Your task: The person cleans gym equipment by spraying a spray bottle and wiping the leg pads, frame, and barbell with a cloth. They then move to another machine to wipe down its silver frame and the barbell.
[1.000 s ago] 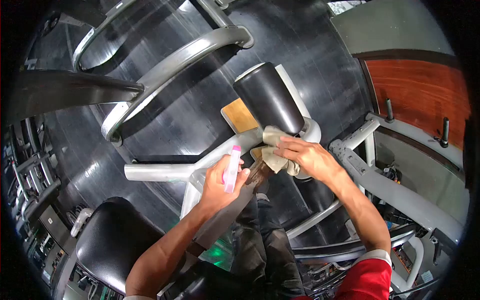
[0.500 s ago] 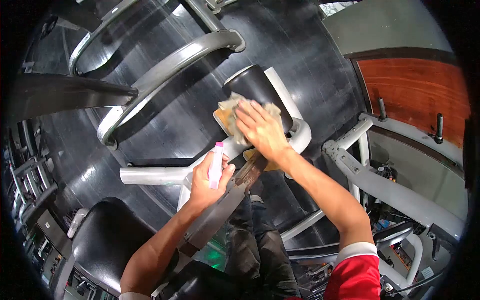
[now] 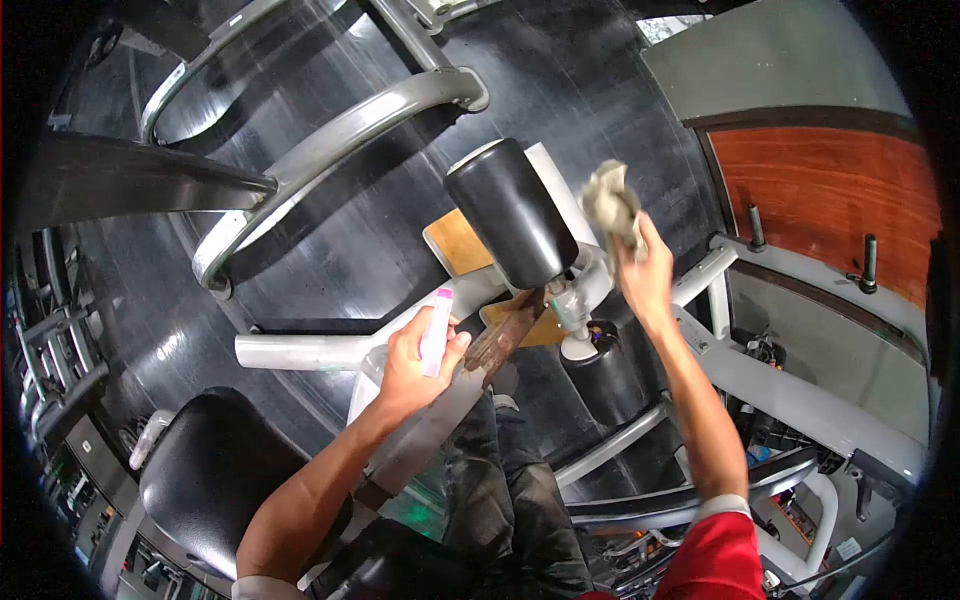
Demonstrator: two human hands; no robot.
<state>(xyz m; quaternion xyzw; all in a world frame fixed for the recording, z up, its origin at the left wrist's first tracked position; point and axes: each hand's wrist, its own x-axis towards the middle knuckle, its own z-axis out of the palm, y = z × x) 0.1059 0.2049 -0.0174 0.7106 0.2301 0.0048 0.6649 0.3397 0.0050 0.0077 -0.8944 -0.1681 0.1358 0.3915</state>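
My left hand is closed round a slim white-and-pink object with a magenta end; its exact kind I cannot make out. A crumpled beige cloth is gripped in my right hand, raised to the right of a black padded roller and apart from it. The roller sits on a metal rod, and a second black roller is at the rod's near end. Below my left hand runs a grey beam with a worn brown section. The cloth looks slightly blurred.
A black padded seat is at the lower left. Curved grey machine tubing stands at the upper left on the black floor. Two upright pegs rise from a grey frame on the right. Yellow-brown plates lie under the roller.
My right hand has lifted the cloth off the black roller and moved right, uncovering the roller, rod and second roller. My left hand has stayed nearly in place with the white-and-pink object.
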